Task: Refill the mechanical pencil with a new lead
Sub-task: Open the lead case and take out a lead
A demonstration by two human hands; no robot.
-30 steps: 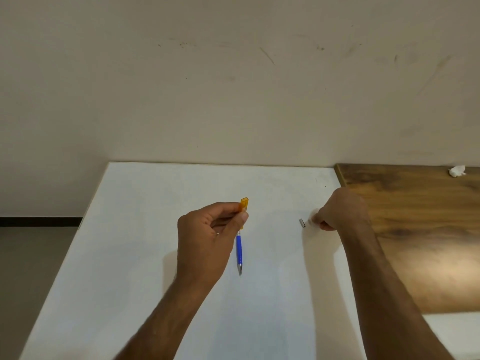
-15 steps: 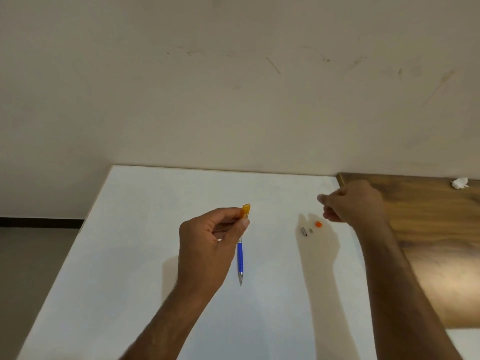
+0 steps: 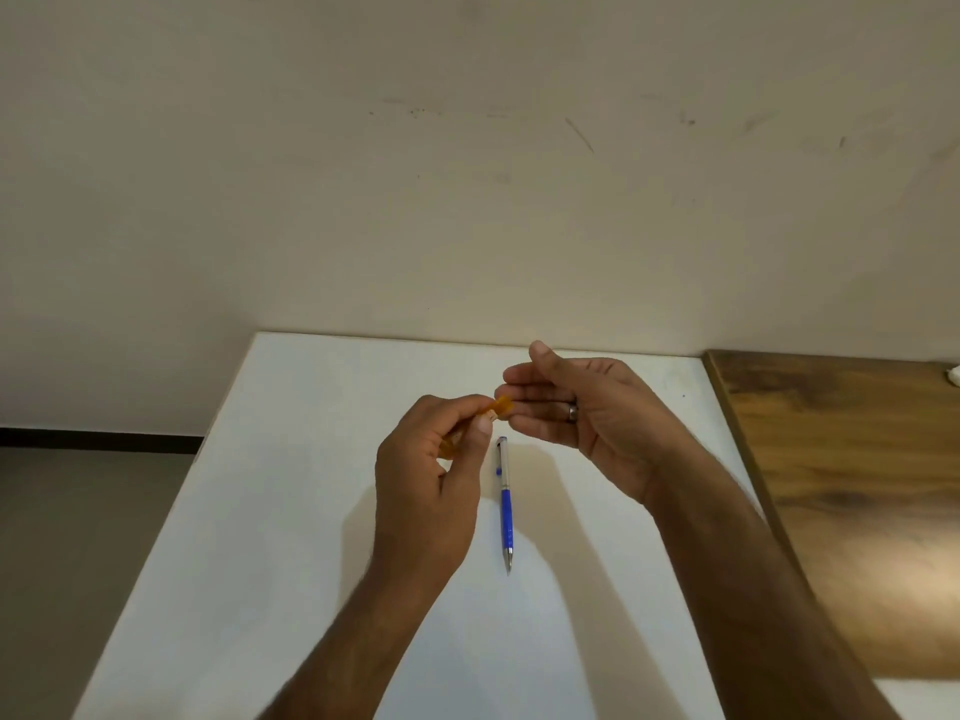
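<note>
A blue and silver mechanical pencil (image 3: 505, 504) lies on the white table (image 3: 291, 511), tip toward me. My left hand (image 3: 431, 485) grips a small orange lead case (image 3: 500, 407), tilted with its open end toward the right. My right hand (image 3: 576, 407) is held palm up with straight fingers just beside that end, above the table. No lead is visible on the palm. The pencil's small cap parts are hidden behind my right hand.
A brown wooden surface (image 3: 852, 485) adjoins the table on the right, with a white scrap (image 3: 954, 375) at its far edge. A cream wall (image 3: 467, 174) rises behind the table. Grey floor (image 3: 78, 537) lies to the left.
My right hand let go of the small parts on the table, moved left and opened palm up. My left hand tilted the orange case toward it.
</note>
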